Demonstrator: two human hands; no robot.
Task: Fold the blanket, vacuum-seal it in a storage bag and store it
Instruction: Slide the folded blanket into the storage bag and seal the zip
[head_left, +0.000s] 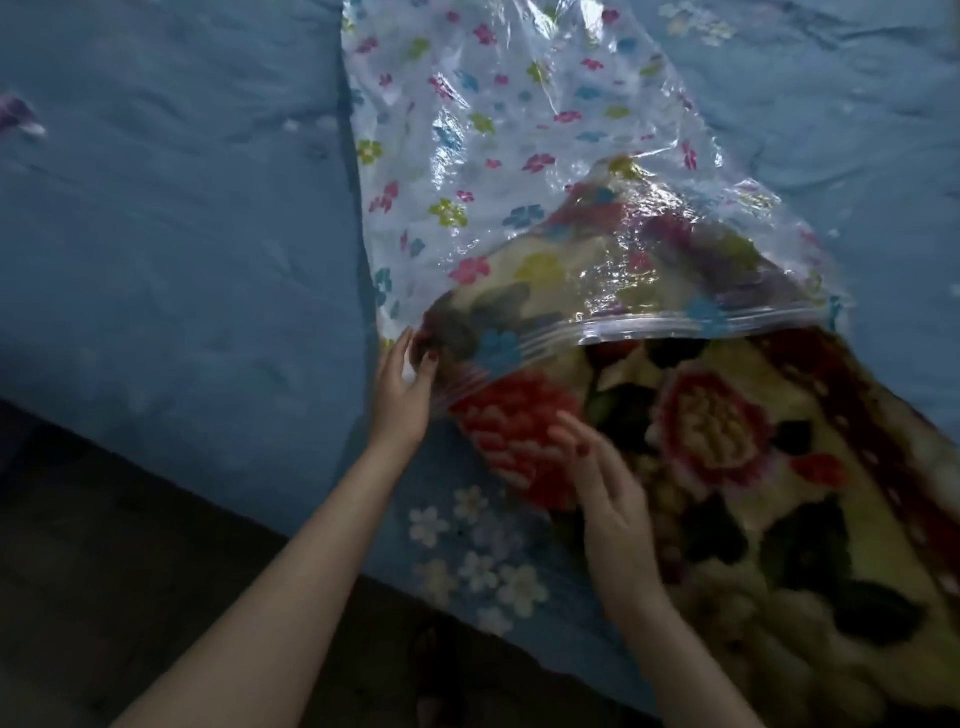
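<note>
A clear storage bag (483, 135) printed with small coloured flowers lies on the blue bed, its zip mouth facing me. A folded plush blanket (727, 441) with big red flowers on cream is partly inside the bag; its far end shows through the plastic and its near part sticks out toward the lower right. My left hand (405, 389) grips the left corner of the bag's mouth, thumb on top. My right hand (608, 478) lies on the blanket's left edge with fingers straight, just outside the mouth.
The blue bedsheet (182, 234) with a white flower print covers the bed all around the bag. The bed's edge runs diagonally from the left side to the bottom middle; below it is dark floor (130, 571).
</note>
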